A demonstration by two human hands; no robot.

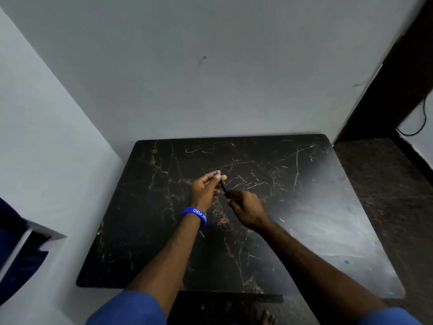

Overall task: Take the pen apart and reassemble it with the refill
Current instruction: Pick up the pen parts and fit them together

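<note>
A dark pen (pixel 224 188) is held above the middle of the black marble table (pixel 304 219), slanting from upper left to lower right. My left hand (pixel 206 191), with a blue wristband, pinches the pen's upper end; a small blue tip shows at its fingertips. My right hand (pixel 246 207) grips the lower end. The part of the pen inside each hand is hidden. I cannot tell whether the pen is in one piece or split.
White walls close in behind and to the left of the table. A dark floor and a dark door frame (pixel 386 90) lie to the right. A small pale sliver (pixel 202 233) lies on the table beside my left forearm.
</note>
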